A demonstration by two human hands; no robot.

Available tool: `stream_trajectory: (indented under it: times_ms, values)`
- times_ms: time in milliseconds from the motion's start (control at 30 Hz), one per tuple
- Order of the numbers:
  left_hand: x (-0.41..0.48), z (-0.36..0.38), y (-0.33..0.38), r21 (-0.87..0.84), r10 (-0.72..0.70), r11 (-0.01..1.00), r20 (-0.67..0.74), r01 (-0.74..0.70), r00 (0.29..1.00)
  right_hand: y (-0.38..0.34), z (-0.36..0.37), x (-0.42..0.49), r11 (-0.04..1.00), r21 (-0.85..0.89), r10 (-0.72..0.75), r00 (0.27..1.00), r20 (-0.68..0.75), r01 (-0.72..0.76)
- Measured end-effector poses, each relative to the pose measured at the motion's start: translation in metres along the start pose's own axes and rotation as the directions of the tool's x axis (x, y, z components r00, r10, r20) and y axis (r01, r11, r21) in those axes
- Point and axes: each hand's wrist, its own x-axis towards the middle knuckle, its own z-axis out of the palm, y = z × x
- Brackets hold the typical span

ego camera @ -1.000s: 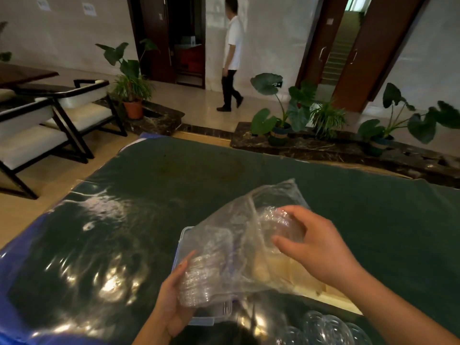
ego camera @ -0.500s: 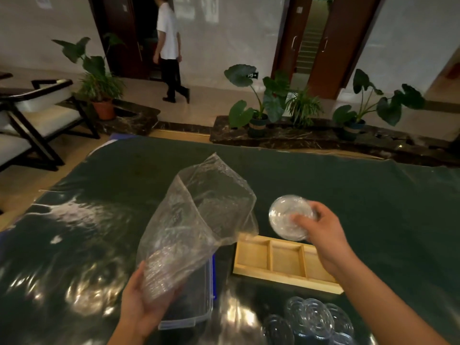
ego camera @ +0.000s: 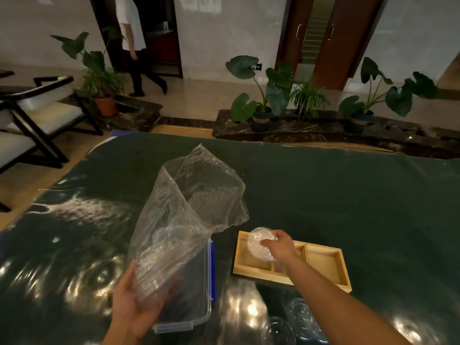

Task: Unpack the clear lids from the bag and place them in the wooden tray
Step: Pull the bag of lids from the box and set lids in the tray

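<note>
The right hand (ego camera: 280, 246) has come down from mid-air and now pinches one clear lid (ego camera: 260, 244) just above the wooden tray's (ego camera: 323, 263) left compartment; the left hand (ego camera: 138, 305) grips the clear bag (ego camera: 189, 215), remaining lids (ego camera: 149, 275) stacked inside, over a plastic container (ego camera: 199, 305)

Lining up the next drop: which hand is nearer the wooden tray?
Right. The right hand holds a clear lid directly over the wooden tray; the left hand is off to the tray's left, gripping the bag.
</note>
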Motion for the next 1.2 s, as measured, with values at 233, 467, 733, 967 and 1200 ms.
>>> stream_trajectory:
  times_ms: [233, 467, 733, 967, 1200]
  values:
    - [0.001, 0.003, 0.0, -0.016, 0.016, 1.0, -0.018, -0.016, 1.0, 0.017, 0.028, 0.023, 0.984, -0.177, -0.002, 1.0, 0.021, 0.006]
    - [0.003, 0.004, -0.002, 0.007, 0.016, 1.0, -0.069, -0.015, 0.997, 0.014, 0.034, 0.024, 0.709, -0.67, -0.215, 0.973, 0.089, 0.218]
    - [0.005, 0.01, -0.007, 0.022, 0.014, 1.0, -0.068, -0.013, 0.998, 0.018, 0.032, 0.035, 0.601, -0.763, -0.264, 0.961, 0.089, 0.236]
    - [0.005, 0.01, -0.01, 0.026, -0.003, 1.0, -0.035, 0.004, 0.999, 0.019, 0.028, 0.036, 0.389, -0.889, -0.234, 0.959, 0.16, 0.243]
    - [0.005, 0.007, -0.011, 0.035, -0.011, 0.999, -0.033, 0.013, 0.999, 0.025, 0.025, 0.031, 0.515, -0.817, -0.334, 0.938, 0.09, 0.261]
